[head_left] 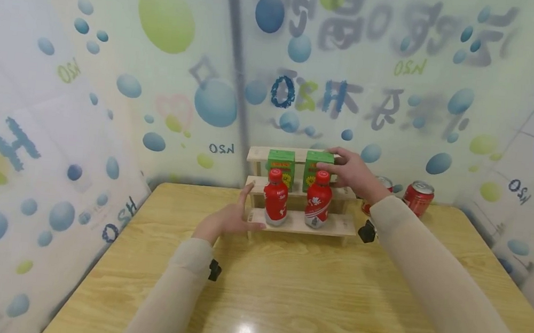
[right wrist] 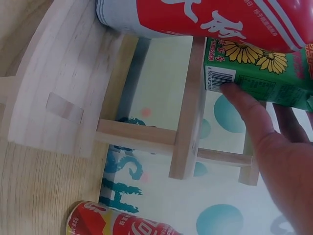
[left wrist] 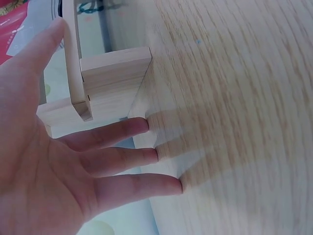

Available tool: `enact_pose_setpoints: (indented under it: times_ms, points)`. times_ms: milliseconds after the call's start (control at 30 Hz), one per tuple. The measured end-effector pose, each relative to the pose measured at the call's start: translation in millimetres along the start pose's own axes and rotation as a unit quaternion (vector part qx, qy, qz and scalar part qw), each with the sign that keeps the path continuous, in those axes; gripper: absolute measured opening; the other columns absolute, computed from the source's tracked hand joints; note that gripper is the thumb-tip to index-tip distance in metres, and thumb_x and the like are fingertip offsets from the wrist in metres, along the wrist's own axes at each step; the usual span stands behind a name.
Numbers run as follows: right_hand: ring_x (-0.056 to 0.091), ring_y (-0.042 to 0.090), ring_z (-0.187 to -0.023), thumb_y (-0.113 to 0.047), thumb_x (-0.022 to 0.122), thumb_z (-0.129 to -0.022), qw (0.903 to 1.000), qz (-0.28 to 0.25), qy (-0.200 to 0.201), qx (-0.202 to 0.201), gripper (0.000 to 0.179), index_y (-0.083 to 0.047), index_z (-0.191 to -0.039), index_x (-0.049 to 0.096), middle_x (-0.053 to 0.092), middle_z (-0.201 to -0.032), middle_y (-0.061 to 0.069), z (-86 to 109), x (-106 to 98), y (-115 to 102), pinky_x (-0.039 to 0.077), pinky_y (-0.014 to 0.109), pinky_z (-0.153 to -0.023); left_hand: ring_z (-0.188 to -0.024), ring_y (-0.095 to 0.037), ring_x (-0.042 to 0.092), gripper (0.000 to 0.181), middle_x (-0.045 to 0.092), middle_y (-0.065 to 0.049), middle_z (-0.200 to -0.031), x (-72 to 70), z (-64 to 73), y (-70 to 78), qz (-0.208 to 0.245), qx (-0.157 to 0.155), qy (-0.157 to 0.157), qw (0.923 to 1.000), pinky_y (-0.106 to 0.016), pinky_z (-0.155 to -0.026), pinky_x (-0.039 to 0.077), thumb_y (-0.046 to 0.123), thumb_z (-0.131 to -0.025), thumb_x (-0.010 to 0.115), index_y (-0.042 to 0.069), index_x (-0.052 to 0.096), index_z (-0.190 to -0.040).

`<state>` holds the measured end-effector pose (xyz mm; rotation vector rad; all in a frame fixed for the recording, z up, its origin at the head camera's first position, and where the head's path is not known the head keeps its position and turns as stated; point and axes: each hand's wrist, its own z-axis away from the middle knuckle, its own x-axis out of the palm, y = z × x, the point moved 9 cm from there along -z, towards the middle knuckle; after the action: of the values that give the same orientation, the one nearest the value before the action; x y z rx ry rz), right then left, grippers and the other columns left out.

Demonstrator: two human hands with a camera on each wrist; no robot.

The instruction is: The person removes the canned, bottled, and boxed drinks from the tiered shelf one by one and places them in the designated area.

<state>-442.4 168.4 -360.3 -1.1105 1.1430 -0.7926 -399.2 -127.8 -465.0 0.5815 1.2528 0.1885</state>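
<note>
A small three-tier wooden rack (head_left: 295,227) stands at the back of the table. Two green drink cartons, the left (head_left: 281,160) and the right (head_left: 313,158), stand on its middle shelf. My right hand (head_left: 352,170) pinches the right carton; in the right wrist view the thumb presses by the barcode of this carton (right wrist: 254,81). Two red bottles with red caps, one left (head_left: 276,200) and one right (head_left: 318,201), stand on the lowest shelf. My left hand (head_left: 230,219) rests at the rack's left end, fingers straight, fingertips at the tabletop in the left wrist view.
Right of the rack stand two red cans, one upright in plain sight (head_left: 419,198) and one partly hidden behind my right wrist (head_left: 383,182). A patterned curtain (head_left: 183,83) hangs close behind the table. Wood-grain tabletop (head_left: 302,298) stretches in front of the rack.
</note>
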Motion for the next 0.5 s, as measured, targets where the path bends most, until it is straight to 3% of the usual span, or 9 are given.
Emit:
enact_pose_setpoints:
  times_ms: [200, 333, 500]
  points:
    - [0.063, 0.037, -0.134, -0.038, 0.075, -0.101, 0.9999, 0.006, 0.008, -0.006, 0.065, -0.016, -0.156, 0.049, 0.053, -0.155, 0.021, 3.7, -9.1, -4.5, 0.059, 0.055, -0.105, -0.111, -0.035, 0.074, 0.128, 0.075, -0.019, -0.125, -3.7, -1.9, -0.5, 0.002, 0.002, 0.009, 1.0000, -0.056, -0.107, 0.057, 0.069, -0.084, 0.080, 0.045, -0.014, -0.168]
    - [0.065, 0.032, -0.130, -0.040, 0.074, -0.101, 0.9992, 0.030, 0.023, -0.014, 0.064, -0.016, -0.157, 0.052, 0.056, -0.152, 0.020, 14.8, -27.3, -6.1, 0.058, 0.058, -0.106, -0.121, -0.038, 0.071, 0.127, 0.071, -0.021, -0.134, -2.4, -1.9, 0.4, 0.003, 0.003, 0.008, 1.0000, -0.057, -0.111, 0.055, 0.070, -0.084, 0.080, 0.046, -0.012, -0.168]
    - [0.070, 0.022, -0.118, -0.044, 0.074, -0.100, 0.9978, 0.033, 0.054, -0.017, 0.063, -0.017, -0.153, 0.055, 0.061, -0.146, 0.017, 37.3, -55.1, -6.0, 0.064, 0.051, -0.099, -0.122, -0.038, 0.071, 0.127, 0.070, -0.022, -0.138, -1.4, 1.6, 1.1, 0.006, 0.000, 0.006, 1.0000, -0.057, -0.112, 0.054, 0.067, -0.085, 0.080, 0.044, -0.012, -0.168]
